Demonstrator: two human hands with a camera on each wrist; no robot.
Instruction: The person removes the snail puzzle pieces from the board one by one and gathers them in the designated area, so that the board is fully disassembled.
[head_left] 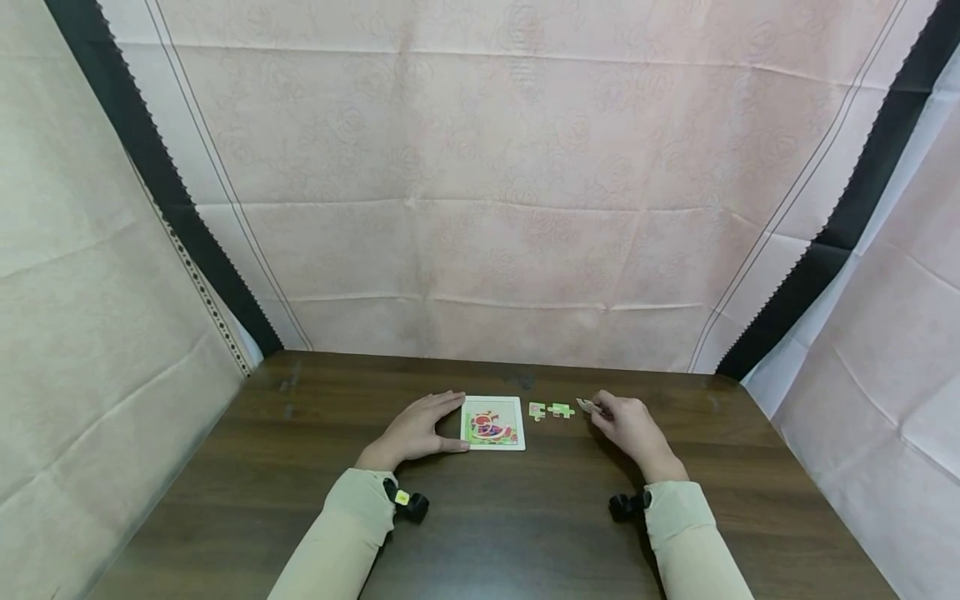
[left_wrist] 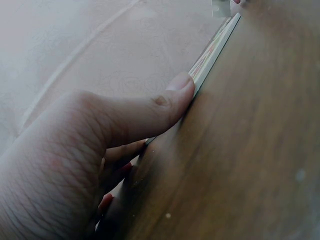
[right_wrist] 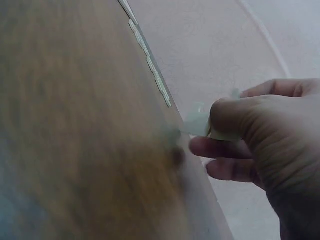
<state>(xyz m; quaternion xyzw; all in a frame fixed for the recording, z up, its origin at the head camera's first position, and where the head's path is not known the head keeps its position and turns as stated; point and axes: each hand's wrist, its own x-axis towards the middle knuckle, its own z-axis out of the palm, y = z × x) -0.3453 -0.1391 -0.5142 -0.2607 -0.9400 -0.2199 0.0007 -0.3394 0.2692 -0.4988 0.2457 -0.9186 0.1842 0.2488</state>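
In the head view, a white-framed puzzle board (head_left: 492, 423) with a red and pink picture on green lies flat on the table. My left hand (head_left: 420, 429) rests at its left side, fairly straight fingers by the far left corner and the thumb touching the near left one. In the left wrist view the thumb (left_wrist: 170, 102) meets the board's edge (left_wrist: 215, 55). To the board's right, my right hand (head_left: 630, 432) pinches a small jigsaw piece (head_left: 585, 406) between thumb and fingers, just above the table. The right wrist view shows that piece (right_wrist: 196, 124) blurred, partly hidden by the thumb.
Two loose jigsaw pieces, a pink and green one (head_left: 537, 411) and a green one (head_left: 561, 410), lie between the board and my right hand. The brown wooden table (head_left: 517, 533) ends at a pale cloth backdrop (head_left: 510, 250), with cloth sides left and right.
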